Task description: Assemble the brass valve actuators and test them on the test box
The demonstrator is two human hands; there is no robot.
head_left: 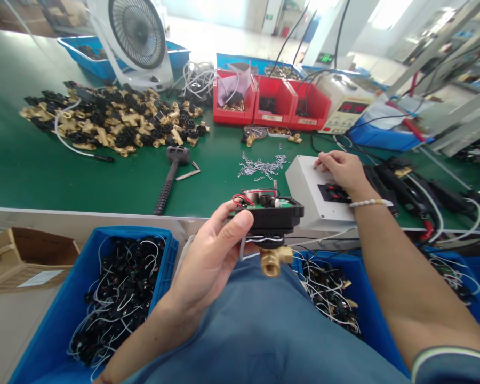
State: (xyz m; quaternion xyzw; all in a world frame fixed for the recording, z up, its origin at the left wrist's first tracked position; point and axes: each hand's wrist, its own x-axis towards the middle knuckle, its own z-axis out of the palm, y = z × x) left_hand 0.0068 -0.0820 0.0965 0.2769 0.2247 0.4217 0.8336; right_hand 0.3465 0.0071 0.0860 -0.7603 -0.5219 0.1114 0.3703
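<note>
My left hand (220, 245) is wrapped round a motorized valve, lifted in front of the table's edge. The valve's open black housing (270, 217) shows a green circuit board with red and black wires. Below the housing is a brass valve body (271, 261), its round port facing me; a light cable hangs beside it. My right hand (342, 169) rests on a light grey control box (304, 192). Its thumb and fingertips pinch together at the box's far top edge; what they grip is too small to make out. Black switches (333, 193) sit under the palm.
Brass valve bodies (120, 120) lie heaped at the left, before a white fan (138, 32). A mallet (172, 178) and metal clips (262, 166) lie mid-table. Behind are red bins (274, 101) and a power supply (344, 106). Blue crates (170, 266) flank my lap.
</note>
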